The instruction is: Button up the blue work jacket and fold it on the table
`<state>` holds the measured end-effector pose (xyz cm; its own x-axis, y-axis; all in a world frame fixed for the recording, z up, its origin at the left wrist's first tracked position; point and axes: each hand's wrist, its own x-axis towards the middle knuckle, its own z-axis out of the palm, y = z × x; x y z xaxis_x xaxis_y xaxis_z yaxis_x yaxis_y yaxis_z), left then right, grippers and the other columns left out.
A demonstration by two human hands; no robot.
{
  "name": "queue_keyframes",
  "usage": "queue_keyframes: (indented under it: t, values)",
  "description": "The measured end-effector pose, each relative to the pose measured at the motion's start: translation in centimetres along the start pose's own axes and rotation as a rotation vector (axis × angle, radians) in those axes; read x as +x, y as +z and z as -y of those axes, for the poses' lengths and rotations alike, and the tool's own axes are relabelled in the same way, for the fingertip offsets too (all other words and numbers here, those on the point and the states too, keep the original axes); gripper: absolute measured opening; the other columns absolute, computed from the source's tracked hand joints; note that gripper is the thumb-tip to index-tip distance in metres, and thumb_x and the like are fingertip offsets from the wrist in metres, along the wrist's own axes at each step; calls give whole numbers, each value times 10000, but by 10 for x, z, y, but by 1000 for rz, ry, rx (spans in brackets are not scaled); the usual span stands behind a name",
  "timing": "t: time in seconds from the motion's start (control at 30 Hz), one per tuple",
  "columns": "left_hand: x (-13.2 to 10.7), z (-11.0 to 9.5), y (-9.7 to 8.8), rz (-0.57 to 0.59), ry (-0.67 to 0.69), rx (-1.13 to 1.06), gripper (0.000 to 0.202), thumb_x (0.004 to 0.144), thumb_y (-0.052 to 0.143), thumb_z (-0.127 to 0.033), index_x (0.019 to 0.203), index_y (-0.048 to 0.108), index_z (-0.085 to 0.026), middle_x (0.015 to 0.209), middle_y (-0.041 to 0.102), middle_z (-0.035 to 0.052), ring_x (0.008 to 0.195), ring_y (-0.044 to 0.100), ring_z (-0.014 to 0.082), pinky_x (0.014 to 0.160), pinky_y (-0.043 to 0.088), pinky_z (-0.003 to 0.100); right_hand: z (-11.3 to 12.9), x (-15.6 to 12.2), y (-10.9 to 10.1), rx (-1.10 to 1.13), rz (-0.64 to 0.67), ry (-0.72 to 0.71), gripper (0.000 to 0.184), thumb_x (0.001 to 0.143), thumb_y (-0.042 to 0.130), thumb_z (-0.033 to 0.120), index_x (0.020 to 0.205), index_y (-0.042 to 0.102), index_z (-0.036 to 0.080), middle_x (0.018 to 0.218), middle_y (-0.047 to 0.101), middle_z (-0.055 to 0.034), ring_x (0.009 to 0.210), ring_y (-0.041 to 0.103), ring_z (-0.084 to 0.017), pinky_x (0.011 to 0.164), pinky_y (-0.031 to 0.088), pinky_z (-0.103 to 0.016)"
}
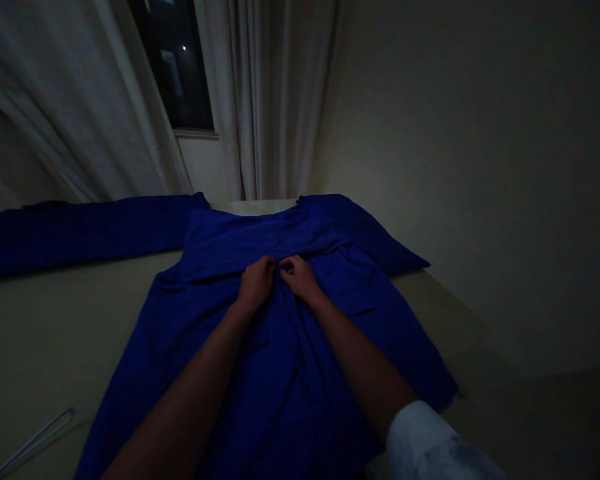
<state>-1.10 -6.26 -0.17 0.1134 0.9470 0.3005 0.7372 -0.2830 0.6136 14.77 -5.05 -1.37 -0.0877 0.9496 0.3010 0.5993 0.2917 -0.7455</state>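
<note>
A dark blue long-sleeved garment [195,327] lies spread out with its neckline away from me. One sleeve stretches out to the left, and the other lies folded down on the right. At the upper middle of the garment, my left hand [259,280] pinches the cloth along the front opening. Close beside it, my right hand [299,275] grips the cloth on the other side of that opening, thumb and fingers pressed together. Folds run down from between both hands. Any button or fastener there is too dark and small to make out.
The garment rests on a pale surface [45,347]. A thin white looped cord or wire [40,433] lies at the lower left. Behind stand light curtains [275,100] around a dark window [180,73], and a plain wall [470,153] rises on the right.
</note>
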Motion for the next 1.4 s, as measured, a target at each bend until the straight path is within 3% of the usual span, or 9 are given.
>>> queue_keyframes:
  t: [0.13, 0.53, 0.7, 0.9, 1.17, 1.27, 1.4]
  values:
    - [-1, -1, 0, -11, -3, -40, 194, 997, 573, -338, 1061, 711, -217, 1032, 790, 86, 955, 739, 257, 817, 518, 328, 0, -1, -1, -7, 33, -36, 184, 856, 669, 138, 1010, 722, 222, 1028, 666, -14, 764, 611, -129, 770, 518, -275]
    - [3, 5, 2, -26, -53, -180, 145, 906, 604, -178, 1014, 697, -201, 1004, 785, 81, 937, 739, 241, 836, 541, 342, 12, -3, -2, -169, 28, -95, 79, 940, 684, 179, 969, 733, 233, 1040, 666, -46, 940, 639, -194, 879, 504, -319]
    - [7, 12, 6, -70, -50, -345, 128, 860, 618, -189, 973, 677, -203, 945, 774, 62, 882, 733, 217, 825, 550, 339, 16, -6, -4, -154, -20, -123, 92, 966, 648, 188, 953, 718, 246, 1053, 645, -37, 972, 632, -198, 911, 493, -318]
    - [16, 22, 10, -83, -165, -585, 206, 747, 715, -243, 940, 685, -177, 818, 746, 47, 748, 707, 198, 721, 539, 308, 19, -4, -3, -89, -65, -119, 94, 957, 633, 171, 935, 694, 238, 1033, 621, -27, 986, 615, -194, 928, 485, -316]
    - [18, 24, 12, -84, -249, -615, 147, 708, 694, -205, 851, 720, -181, 807, 745, 40, 761, 687, 192, 739, 525, 304, 25, -12, -4, -300, 11, -174, 182, 1044, 514, 237, 1070, 684, 295, 1140, 584, -39, 788, 607, -169, 701, 455, -288]
    - [18, 25, 11, -68, -303, -660, 169, 699, 715, -214, 864, 728, -179, 805, 746, 42, 757, 686, 192, 736, 529, 304, 29, -15, -8, -345, 30, -200, 203, 1037, 503, 223, 1069, 690, 292, 1169, 599, -46, 781, 616, -171, 698, 459, -294]
    - [18, 25, 10, -59, -268, -723, 187, 690, 739, -235, 868, 724, -180, 868, 762, 54, 823, 703, 196, 801, 542, 315, 26, -11, -8, -187, 1, -166, 91, 930, 639, 202, 987, 696, 246, 1033, 653, -38, 864, 643, -191, 780, 500, -300]
